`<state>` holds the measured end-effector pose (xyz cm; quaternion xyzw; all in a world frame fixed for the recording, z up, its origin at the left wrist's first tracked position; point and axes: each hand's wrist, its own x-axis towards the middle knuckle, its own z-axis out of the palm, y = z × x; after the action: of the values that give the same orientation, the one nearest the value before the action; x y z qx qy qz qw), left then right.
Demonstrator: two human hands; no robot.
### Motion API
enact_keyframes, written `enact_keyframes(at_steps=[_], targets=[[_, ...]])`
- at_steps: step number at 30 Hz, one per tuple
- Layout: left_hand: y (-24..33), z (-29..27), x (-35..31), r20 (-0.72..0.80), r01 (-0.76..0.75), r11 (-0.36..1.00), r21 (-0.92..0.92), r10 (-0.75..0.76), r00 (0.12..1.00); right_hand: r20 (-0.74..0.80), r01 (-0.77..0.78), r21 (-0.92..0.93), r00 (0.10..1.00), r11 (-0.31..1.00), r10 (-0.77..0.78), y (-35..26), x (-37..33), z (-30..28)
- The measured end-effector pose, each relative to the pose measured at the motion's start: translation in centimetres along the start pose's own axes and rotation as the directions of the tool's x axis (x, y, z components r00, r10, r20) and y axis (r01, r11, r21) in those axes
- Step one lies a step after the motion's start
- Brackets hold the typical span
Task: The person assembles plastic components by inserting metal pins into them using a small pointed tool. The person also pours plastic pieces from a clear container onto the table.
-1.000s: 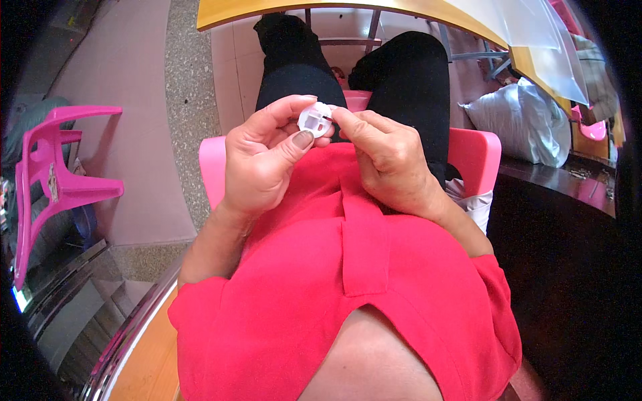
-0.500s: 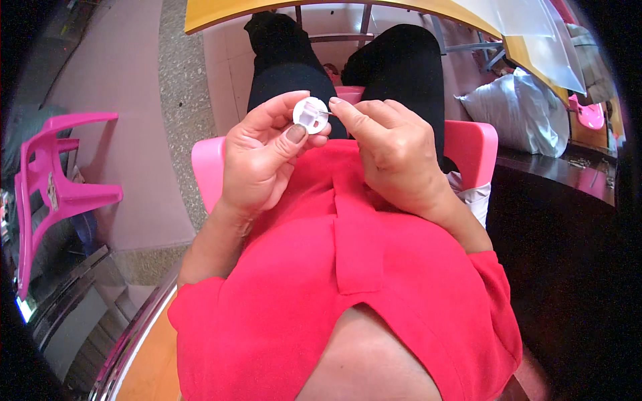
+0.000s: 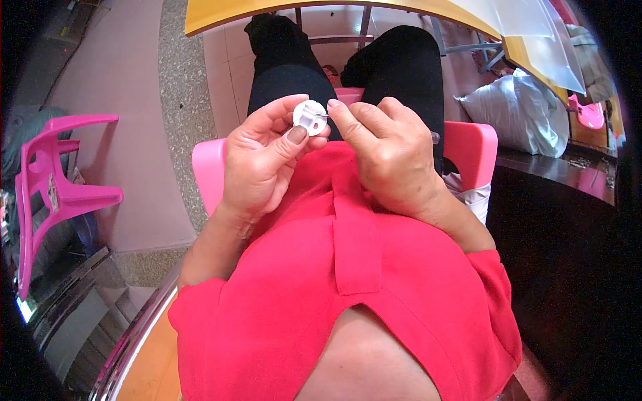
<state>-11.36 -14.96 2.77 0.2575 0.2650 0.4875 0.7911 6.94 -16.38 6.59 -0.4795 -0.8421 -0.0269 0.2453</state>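
The left hand (image 3: 261, 167) pinches a small white round plastic part (image 3: 309, 117); the right hand's (image 3: 388, 154) grip grasps its edge, above the person's lap.

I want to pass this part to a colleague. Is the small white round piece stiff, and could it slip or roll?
The white round piece probably stays stiff: pinched by the left hand, it keeps its shape. It looks light. Dropped, its round edge might roll.

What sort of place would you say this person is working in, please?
Probably a small, informal assembly workshop: the person sits on a pink plastic chair at a yellow table, holding a small white round part, with a filled white bag on the floor.
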Motion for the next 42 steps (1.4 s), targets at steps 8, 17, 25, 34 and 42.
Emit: enact_keyframes(at_steps=[8,17,25,34,42], targets=[[-0.3,-0.2,0.0,0.0,-0.055,0.991,0.118,0.055,0.998,0.07,0.069,-0.134,0.996,0.989,-0.06,-0.4,0.0,-0.2],[0.1,0.6,0.2,-0.007,-0.011,0.995,-0.1,0.01,1.0,-0.11,0.037,-0.093,0.993,0.995,-0.047,0.0,0.1,0.7],[0.0,0.4,0.2,0.003,-0.02,0.996,-0.087,0.02,1.0,-0.094,0.072,-0.133,0.992,0.989,-0.084,0.0,0.1,0.6],[-0.5,0.5,0.1,-0.011,-0.035,0.999,0.002,0.035,0.999,-0.001,0.145,-0.22,0.989,0.965,-0.149,0.0,-0.1,0.7],[0.2,0.1,0.0,0.032,-0.014,1.0,-0.003,0.014,0.999,-0.117,0.084,-0.131,0.988,0.988,-0.099,1.1,0.4,-0.2]])
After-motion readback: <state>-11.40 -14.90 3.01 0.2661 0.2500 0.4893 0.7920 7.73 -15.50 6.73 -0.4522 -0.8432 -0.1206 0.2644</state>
